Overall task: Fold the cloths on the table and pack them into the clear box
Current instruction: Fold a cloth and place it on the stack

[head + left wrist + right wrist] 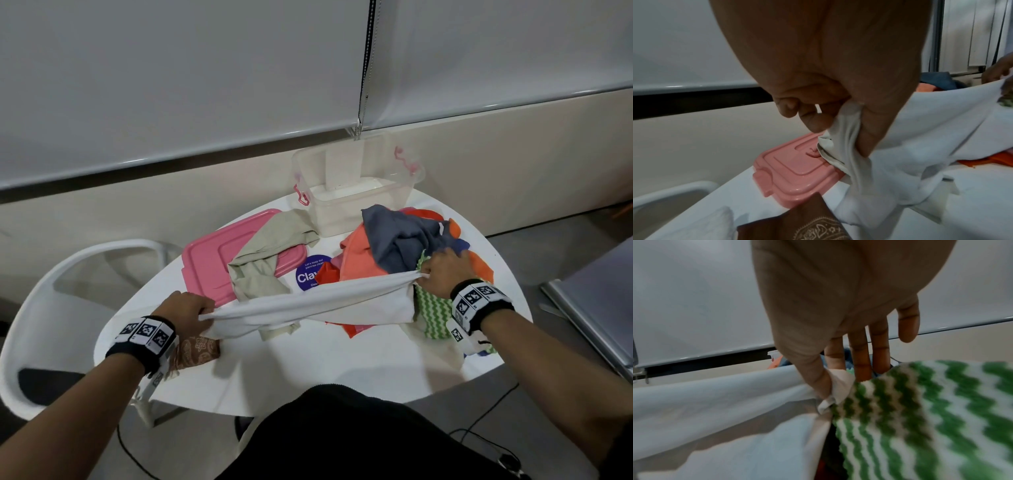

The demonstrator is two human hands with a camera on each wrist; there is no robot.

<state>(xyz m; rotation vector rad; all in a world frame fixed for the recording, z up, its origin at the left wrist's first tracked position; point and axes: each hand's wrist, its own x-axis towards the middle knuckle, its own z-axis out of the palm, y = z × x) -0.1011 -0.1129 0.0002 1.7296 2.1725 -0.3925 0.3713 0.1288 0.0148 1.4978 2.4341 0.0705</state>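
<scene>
A white cloth (318,301) is stretched taut above the table between my two hands. My left hand (186,308) grips its left corner in a fist (840,123). At the right end my right hand (442,270) pinches the other corner between thumb and forefinger (828,386), the other fingers straight. Under the cloth lies a heap of cloths: blue-grey (397,236), orange (359,257), green-and-white wavy (433,315) (920,418), and beige (267,260). The clear box (356,192) with pink latches stands open at the table's far edge.
The pink lid (209,260) (793,177) lies left of the heap, partly under the beige cloth. A folded brown patterned cloth (197,349) (797,227) sits by my left wrist. A white chair (68,291) stands left of the round white table (308,370).
</scene>
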